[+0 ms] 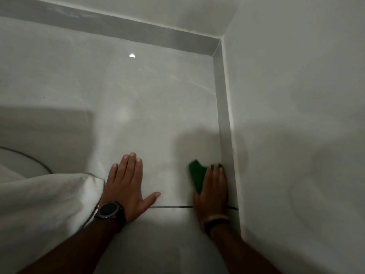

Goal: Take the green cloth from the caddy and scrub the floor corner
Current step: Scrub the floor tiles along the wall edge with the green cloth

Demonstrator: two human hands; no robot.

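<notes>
The green cloth lies flat on the pale tiled floor, right beside the grey skirting of the right wall. My right hand presses down on it, fingers spread over its near part; the cloth's far end sticks out past the fingertips. My left hand rests flat on the floor with fingers apart and thumb out, holding nothing, a watch on its wrist. The floor corner where the two skirtings meet lies farther away, well beyond the cloth. No caddy is in view.
A white cloth or garment covers the lower left. A white curved fixture with a thin dark line sits at the left edge. A dark grout line crosses the floor between my hands. White walls close the right and far sides.
</notes>
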